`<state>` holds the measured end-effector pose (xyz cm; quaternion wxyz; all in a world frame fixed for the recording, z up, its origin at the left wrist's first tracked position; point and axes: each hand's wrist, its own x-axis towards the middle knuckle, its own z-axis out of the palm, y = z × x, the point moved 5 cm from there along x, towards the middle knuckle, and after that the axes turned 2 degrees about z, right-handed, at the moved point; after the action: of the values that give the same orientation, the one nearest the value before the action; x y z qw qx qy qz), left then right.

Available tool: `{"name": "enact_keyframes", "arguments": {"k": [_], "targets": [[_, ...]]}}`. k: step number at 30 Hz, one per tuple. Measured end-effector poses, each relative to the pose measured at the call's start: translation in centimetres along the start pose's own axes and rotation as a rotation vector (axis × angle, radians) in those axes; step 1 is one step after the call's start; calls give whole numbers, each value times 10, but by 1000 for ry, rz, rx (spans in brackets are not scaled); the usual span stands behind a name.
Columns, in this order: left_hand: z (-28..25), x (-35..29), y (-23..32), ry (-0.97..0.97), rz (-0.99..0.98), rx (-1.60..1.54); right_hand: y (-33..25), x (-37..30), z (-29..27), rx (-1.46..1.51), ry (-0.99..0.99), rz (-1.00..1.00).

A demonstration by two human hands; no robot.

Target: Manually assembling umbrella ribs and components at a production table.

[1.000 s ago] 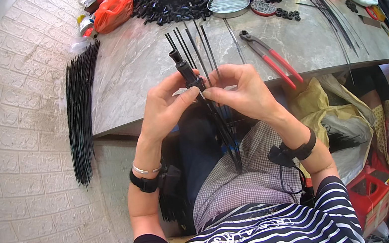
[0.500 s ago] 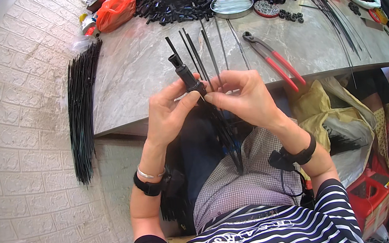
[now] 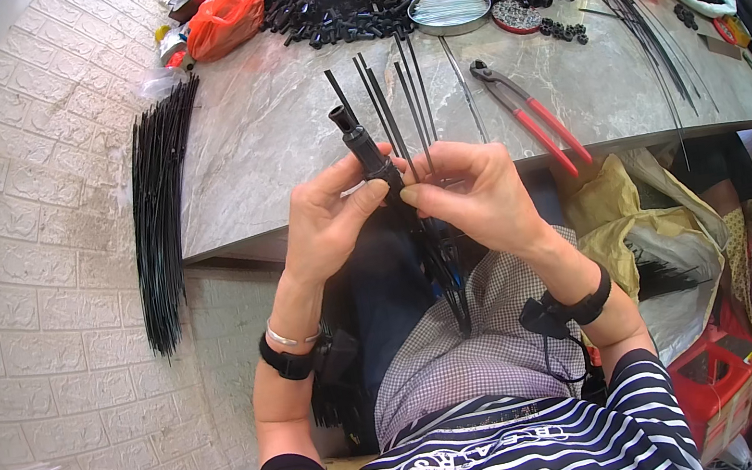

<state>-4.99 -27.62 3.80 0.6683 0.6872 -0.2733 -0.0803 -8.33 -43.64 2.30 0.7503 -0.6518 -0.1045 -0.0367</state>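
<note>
Left hand (image 3: 330,222) grips a black tubular fitting (image 3: 365,151); right hand (image 3: 476,189) works close beside, its hold indeterminable. Red-handled pliers (image 3: 524,120) lie beyond.

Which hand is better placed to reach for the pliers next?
Likely the right hand: the pliers lie on the table on its side, nearer to it. The left hand is farther off and holds the tube. Whether the right also grips something is hard to see.

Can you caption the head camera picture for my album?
Left hand holds a black tube, right hand beside it, red-handled pliers on the grey table.
</note>
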Motion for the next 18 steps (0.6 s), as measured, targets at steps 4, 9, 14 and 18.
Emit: {"name": "enact_keyframes", "arguments": {"k": [4,9,14,18], "targets": [[1,0,0,16,11,16,-4,-1,3,-13,44,-22],[3,-1,-1,45,-6,31,-2,-1,0,0,40,-11],[2,2,0,-31,-41,103,-2,-1,-4,37,-11,58],[2,2,-1,-39,-37,63,-4,-2,-3,-5,21,8]]}}
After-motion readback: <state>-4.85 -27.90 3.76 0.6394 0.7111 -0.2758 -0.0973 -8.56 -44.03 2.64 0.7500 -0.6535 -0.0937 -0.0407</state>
